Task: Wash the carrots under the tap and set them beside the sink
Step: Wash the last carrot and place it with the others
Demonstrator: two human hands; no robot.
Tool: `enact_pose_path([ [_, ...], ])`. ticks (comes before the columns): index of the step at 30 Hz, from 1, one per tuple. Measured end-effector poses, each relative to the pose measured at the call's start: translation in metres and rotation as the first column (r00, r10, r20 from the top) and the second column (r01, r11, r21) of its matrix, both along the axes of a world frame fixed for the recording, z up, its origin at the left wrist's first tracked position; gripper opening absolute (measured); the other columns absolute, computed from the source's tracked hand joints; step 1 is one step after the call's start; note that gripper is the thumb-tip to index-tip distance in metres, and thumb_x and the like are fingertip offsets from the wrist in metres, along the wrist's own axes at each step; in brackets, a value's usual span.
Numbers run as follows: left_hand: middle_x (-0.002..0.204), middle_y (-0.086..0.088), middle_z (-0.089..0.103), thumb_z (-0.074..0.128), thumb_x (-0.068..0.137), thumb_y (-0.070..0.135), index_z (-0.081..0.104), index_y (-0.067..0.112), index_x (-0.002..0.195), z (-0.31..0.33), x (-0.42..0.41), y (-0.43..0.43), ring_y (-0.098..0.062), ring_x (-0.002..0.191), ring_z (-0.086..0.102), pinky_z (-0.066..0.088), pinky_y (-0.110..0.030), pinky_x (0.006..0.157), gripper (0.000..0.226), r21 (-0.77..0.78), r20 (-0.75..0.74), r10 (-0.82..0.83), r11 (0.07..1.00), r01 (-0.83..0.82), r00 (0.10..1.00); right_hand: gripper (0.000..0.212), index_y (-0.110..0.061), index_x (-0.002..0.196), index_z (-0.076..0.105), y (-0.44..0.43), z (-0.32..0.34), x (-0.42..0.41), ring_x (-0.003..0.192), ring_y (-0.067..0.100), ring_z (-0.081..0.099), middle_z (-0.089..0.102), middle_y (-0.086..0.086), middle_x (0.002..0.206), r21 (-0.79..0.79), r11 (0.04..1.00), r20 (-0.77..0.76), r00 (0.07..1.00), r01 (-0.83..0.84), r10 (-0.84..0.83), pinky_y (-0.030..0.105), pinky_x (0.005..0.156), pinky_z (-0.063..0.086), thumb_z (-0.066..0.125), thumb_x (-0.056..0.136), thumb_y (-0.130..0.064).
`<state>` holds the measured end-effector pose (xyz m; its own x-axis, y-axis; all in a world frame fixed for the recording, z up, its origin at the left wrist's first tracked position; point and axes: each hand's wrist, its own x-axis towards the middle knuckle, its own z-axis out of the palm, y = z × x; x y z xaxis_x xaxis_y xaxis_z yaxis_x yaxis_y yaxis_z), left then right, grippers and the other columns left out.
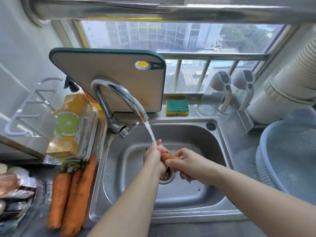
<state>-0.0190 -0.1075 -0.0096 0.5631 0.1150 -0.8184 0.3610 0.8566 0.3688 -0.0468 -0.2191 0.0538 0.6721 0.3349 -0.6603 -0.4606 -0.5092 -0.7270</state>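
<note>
Two hands grip one carrot [168, 157] under the tap [123, 93]: left hand [154, 155] fingers curled in the water [151, 132], right hand [184, 162] alongside.

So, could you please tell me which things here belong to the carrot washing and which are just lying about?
In use: held carrot, left hand, right hand, tap, sink, counter carrots.
Lying about: cutting board, sponge, colander, glass jugs.

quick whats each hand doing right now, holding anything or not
Left hand: closed round the upper end of the carrot, under the water from the tap.
Right hand: closed round the same carrot, lower down.
</note>
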Motion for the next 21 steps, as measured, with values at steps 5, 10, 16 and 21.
enact_pose_path([
  [5, 0.047, 0.006, 0.046, 0.034, 0.101, 0.039, 0.044, 0.018, 0.072, 0.007, -0.016, -0.002, -0.009, 0.038, 0.050, 0.037, -0.016, 0.037, 0.036, -0.093, 0.137, -0.104, 0.989, 0.117, 0.985, 0.018, -0.018, 0.098, 0.059, -0.002, -0.014, 0.007, 0.036, 0.006, 0.032, 0.050, 0.008, 0.063, 0.253, 0.833, -0.560, 0.777, 0.492, -0.288, 0.013, 0.032, 0.022, 0.047, 0.097, -0.031],
  [10, 0.079, -0.008, 0.049, 0.036, 0.102, 0.014, 0.039, 0.011, 0.100, -0.005, -0.026, -0.002, -0.016, 0.062, 0.054, 0.045, -0.029, 0.048, 0.004, 0.336, 0.091, -0.315, 0.903, 0.268, 0.945, 0.023, -0.011, 0.090, 0.050, -0.001, -0.018, 0.005, 0.048, 0.010, 0.040, 0.054, 0.005, 0.072, -0.024, 0.999, -0.012, 1.000, -0.022, 0.022, 0.021, 0.045, 0.027, 0.054, 0.094, -0.033],
  [16, 0.058, -0.005, 0.045, 0.034, 0.100, 0.012, 0.040, 0.010, 0.073, 0.003, -0.004, -0.001, -0.015, 0.049, 0.045, 0.039, -0.025, 0.050, 0.029, 0.422, -0.040, -0.208, 0.883, 0.205, 0.977, 0.025, -0.014, 0.092, 0.027, 0.014, -0.007, -0.005, 0.086, 0.035, 0.059, 0.064, 0.009, 0.099, -0.588, 0.767, 0.449, 0.687, -0.255, 0.572, 0.037, 0.060, 0.036, 0.047, 0.094, -0.029],
  [21, 0.033, 0.001, 0.037, 0.030, 0.101, 0.019, 0.035, 0.012, 0.060, 0.012, 0.008, 0.014, -0.014, 0.029, 0.039, 0.043, -0.020, 0.044, 0.042, -0.030, -0.004, -0.065, 0.997, 0.065, 0.998, 0.026, -0.014, 0.099, 0.036, 0.008, -0.010, 0.004, 0.079, 0.023, 0.060, 0.064, 0.005, 0.097, -0.454, 0.871, 0.473, 0.779, -0.185, 0.412, 0.033, 0.060, 0.044, 0.055, 0.090, -0.030],
])
